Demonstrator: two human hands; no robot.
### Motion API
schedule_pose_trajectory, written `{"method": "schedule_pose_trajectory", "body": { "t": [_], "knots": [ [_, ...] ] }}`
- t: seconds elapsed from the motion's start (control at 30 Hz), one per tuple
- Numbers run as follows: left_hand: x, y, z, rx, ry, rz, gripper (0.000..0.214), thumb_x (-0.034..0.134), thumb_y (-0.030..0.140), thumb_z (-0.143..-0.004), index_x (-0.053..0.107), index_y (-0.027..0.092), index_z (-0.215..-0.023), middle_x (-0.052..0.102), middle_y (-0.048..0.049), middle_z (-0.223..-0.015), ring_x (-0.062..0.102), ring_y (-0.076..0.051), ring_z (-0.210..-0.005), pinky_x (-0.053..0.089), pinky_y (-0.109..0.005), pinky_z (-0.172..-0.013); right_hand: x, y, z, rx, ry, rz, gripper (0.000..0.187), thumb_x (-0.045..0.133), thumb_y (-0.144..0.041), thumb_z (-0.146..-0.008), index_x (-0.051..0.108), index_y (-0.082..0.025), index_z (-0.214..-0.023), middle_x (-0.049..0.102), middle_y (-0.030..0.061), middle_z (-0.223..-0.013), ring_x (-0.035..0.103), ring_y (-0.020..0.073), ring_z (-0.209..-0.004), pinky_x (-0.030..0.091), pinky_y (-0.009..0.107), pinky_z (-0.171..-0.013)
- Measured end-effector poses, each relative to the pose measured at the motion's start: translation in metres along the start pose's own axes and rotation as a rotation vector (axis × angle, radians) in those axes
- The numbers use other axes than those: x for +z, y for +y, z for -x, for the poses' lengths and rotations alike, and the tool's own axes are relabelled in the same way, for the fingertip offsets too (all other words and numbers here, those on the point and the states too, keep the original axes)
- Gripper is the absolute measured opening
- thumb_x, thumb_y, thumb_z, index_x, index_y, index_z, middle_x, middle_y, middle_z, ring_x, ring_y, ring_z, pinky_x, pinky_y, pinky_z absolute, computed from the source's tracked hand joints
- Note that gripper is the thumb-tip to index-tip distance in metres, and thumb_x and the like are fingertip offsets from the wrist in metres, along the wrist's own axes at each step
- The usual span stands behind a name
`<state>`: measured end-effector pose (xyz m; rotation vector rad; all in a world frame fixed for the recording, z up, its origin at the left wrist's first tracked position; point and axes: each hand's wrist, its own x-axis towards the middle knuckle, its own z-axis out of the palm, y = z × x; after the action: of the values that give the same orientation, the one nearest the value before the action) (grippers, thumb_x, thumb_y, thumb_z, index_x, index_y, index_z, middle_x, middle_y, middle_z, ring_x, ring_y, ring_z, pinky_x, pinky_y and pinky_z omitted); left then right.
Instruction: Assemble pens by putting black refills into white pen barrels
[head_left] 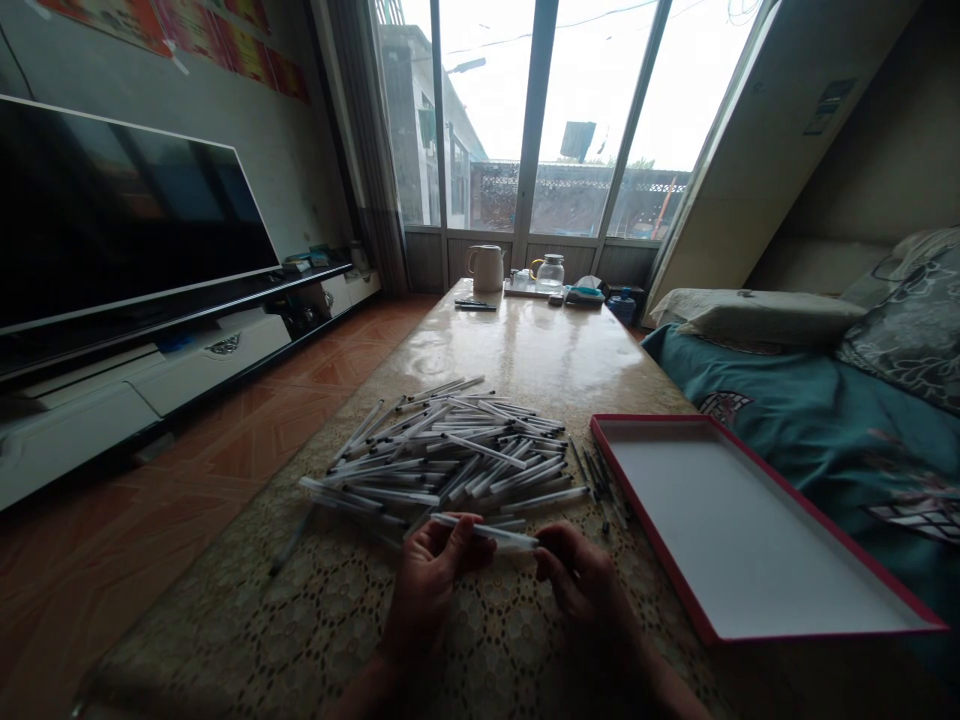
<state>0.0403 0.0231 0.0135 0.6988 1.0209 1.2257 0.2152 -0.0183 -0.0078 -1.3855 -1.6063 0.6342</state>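
A slim translucent white pen [510, 537] lies crosswise between my two hands, above the near part of the table. My left hand [442, 555] is closed on it, thumb on top. The fingers of my right hand [577, 568] pinch its right end; any small part between those fingertips is hidden. Just beyond is a loose heap of similar white pens [457, 445], many with dark ends, pointing in different directions. Several thin dark refill-like sticks [598, 478] are scattered to the right of the heap.
A shallow red-rimmed white tray [750, 520] rests at the table's right edge. Toward the far end of the patterned table [517, 355] are a kettle [487, 268], a glass pot [551, 272], a tissue pack [585, 291] and dark pens [475, 305]. A bed [757, 390] stands to the right.
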Motion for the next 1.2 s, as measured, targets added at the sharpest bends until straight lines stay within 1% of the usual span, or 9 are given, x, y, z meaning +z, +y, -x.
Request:
{"method": "schedule_pose_trajectory", "body": {
  "t": [0.07,0.23,0.4,0.57,0.7,0.77,0.93,1.07,1.2],
  "knots": [
    [-0.0001,0.0005,-0.0001,-0.001,-0.005,-0.008,0.037,0.083,0.041,-0.053,0.070,0.012,-0.073,0.070,-0.0039,-0.058,0.066,-0.017,-0.053,0.054,-0.024,-0.054,-0.0004,-0.0011,0.0000,0.014,-0.013,-0.006,0.028,0.046,-0.042,-0.091,0.059,-0.017,-0.089,0.059,0.0000,-0.062,0.055,0.0133,-0.055,0.040,0.022,-0.053],
    [-0.0002,-0.0010,-0.0013,0.016,0.012,-0.026,0.039,0.083,0.043,-0.052,0.070,0.012,-0.072,0.069,-0.0043,-0.056,0.066,-0.017,-0.051,0.053,-0.024,-0.052,-0.0001,-0.0016,0.0002,0.003,-0.016,0.014,0.041,0.034,-0.043,-0.095,0.058,-0.019,-0.072,0.056,-0.0007,-0.053,0.053,0.0126,-0.050,0.038,0.022,-0.053],
    [0.0000,-0.0014,-0.0013,0.009,0.011,-0.012,0.038,0.083,0.042,-0.052,0.070,0.012,-0.072,0.070,-0.0040,-0.058,0.067,-0.018,-0.052,0.055,-0.026,-0.055,0.0001,-0.0005,-0.0008,0.006,-0.003,-0.026,0.027,0.046,-0.042,-0.091,0.059,-0.018,-0.093,0.060,0.0005,-0.064,0.056,0.0141,-0.057,0.042,0.022,-0.055],
    [0.0003,0.0000,-0.0003,0.023,-0.005,0.002,0.036,0.083,0.040,-0.055,0.070,0.012,-0.073,0.070,-0.0036,-0.059,0.066,-0.016,-0.052,0.054,-0.023,-0.052,-0.0002,0.0014,-0.0001,-0.007,-0.025,0.011,0.040,0.034,-0.039,-0.096,0.058,-0.018,-0.071,0.057,-0.0005,-0.054,0.053,0.0124,-0.050,0.038,0.022,-0.053],
    [-0.0004,0.0001,-0.0008,0.004,-0.030,0.012,0.033,0.083,0.038,-0.057,0.070,0.012,-0.074,0.071,-0.0036,-0.060,0.067,-0.016,-0.054,0.054,-0.023,-0.055,0.0000,0.0003,-0.0002,0.000,0.012,-0.042,0.026,0.047,-0.041,-0.091,0.058,-0.017,-0.090,0.062,0.0006,-0.064,0.057,0.0139,-0.057,0.041,0.022,-0.054],
    [-0.0006,-0.0010,-0.0009,0.011,-0.024,0.004,0.034,0.082,0.039,-0.057,0.071,0.012,-0.074,0.071,-0.0043,-0.059,0.067,-0.016,-0.053,0.055,-0.023,-0.055,-0.0003,-0.0012,-0.0008,0.010,-0.007,-0.061,0.027,0.046,-0.041,-0.091,0.058,-0.017,-0.096,0.063,0.0009,-0.065,0.057,0.0140,-0.057,0.041,0.022,-0.054],
    [-0.0005,-0.0020,-0.0004,0.027,-0.026,0.000,0.035,0.082,0.040,-0.056,0.070,0.012,-0.074,0.070,-0.0042,-0.057,0.066,-0.016,-0.052,0.054,-0.022,-0.052,0.0007,-0.0009,-0.0004,-0.027,-0.013,-0.021,0.045,0.035,-0.039,-0.096,0.056,-0.018,-0.063,0.056,0.0000,-0.054,0.052,0.0110,-0.050,0.038,0.021,-0.052],
    [-0.0015,0.0013,-0.0017,-0.010,-0.021,0.034,0.036,0.084,0.039,-0.054,0.070,0.012,-0.072,0.070,-0.0024,-0.060,0.067,-0.015,-0.054,0.055,-0.022,-0.055,0.0035,0.0006,0.0016,0.062,-0.009,-0.185,0.030,0.046,-0.040,-0.092,0.059,-0.017,-0.077,0.056,-0.0020,-0.059,0.049,0.0081,-0.043,0.037,0.019,-0.044],
    [-0.0026,0.0033,-0.0031,-0.037,-0.003,0.076,0.037,0.084,0.040,-0.052,0.070,0.012,-0.072,0.071,-0.0026,-0.059,0.066,-0.014,-0.053,0.054,-0.021,-0.054,0.0046,-0.0006,0.0008,0.131,0.008,-0.392,0.020,0.055,-0.038,-0.088,0.057,-0.018,-0.091,0.062,0.0014,-0.076,0.056,0.0092,-0.050,0.044,0.020,-0.048]
  ]
}}
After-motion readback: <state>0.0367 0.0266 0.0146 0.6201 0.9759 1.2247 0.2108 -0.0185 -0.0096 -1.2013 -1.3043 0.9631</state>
